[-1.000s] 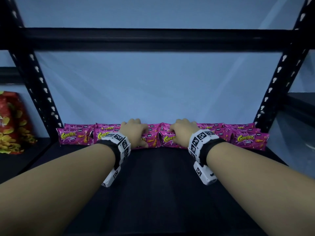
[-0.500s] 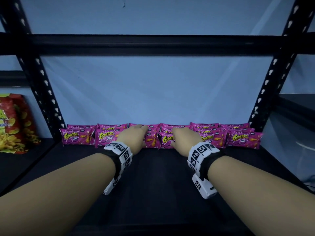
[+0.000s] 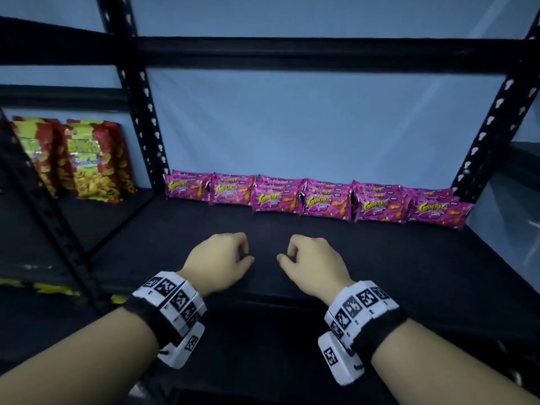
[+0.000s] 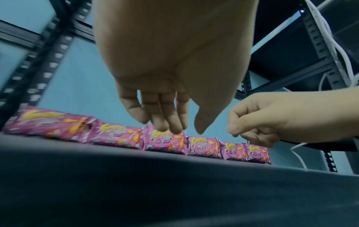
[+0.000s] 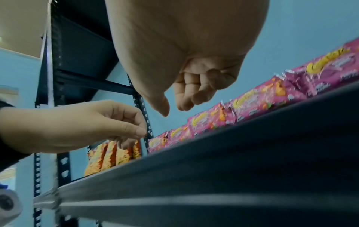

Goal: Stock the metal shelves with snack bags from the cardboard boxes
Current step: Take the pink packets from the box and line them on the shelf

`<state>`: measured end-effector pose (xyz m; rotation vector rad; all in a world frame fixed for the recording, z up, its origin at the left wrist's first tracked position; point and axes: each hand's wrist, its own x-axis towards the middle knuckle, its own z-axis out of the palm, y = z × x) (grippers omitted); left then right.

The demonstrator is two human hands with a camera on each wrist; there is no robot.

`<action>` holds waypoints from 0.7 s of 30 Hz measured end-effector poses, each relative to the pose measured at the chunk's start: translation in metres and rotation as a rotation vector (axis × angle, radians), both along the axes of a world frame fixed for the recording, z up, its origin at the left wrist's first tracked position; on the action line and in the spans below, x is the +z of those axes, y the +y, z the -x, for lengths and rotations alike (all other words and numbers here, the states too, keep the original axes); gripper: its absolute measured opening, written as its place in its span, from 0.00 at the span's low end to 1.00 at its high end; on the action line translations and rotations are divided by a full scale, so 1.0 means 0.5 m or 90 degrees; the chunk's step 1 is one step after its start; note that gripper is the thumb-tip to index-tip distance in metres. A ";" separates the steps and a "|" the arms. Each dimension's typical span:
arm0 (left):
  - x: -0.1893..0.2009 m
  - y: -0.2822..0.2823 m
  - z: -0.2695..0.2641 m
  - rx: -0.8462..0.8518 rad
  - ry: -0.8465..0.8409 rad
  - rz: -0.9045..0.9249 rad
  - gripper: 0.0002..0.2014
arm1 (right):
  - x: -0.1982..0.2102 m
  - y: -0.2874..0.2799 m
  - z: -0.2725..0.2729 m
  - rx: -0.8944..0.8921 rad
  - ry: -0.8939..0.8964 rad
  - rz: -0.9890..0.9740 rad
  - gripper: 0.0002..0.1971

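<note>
The pink Corntoz snack bags (image 3: 317, 200) stand in a row along the back edge of the black metal shelf (image 3: 380, 273), the row's long axis running left to right, straight ahead of both hands and well apart from them. The left hand (image 3: 219, 260) and right hand (image 3: 312, 263) hover side by side over the shelf's front, fingers loosely curled and holding nothing — about equally near the row's middle. No cardboard box shows in any view, and the red-and-yellow chip bags (image 3: 87, 162) on the neighbouring shelf are blurred — their label is hard to read.

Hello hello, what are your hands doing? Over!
Left hand and right hand empty, over the shelf. Pink snack bags lined along the back. Nothing in the way.
</note>
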<state>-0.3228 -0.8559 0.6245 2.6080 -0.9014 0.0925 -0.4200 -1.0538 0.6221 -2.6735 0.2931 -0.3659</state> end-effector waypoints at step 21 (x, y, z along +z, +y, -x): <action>-0.533 0.247 0.300 0.107 0.355 -0.075 0.05 | -0.552 0.143 0.248 0.109 0.276 -0.159 0.15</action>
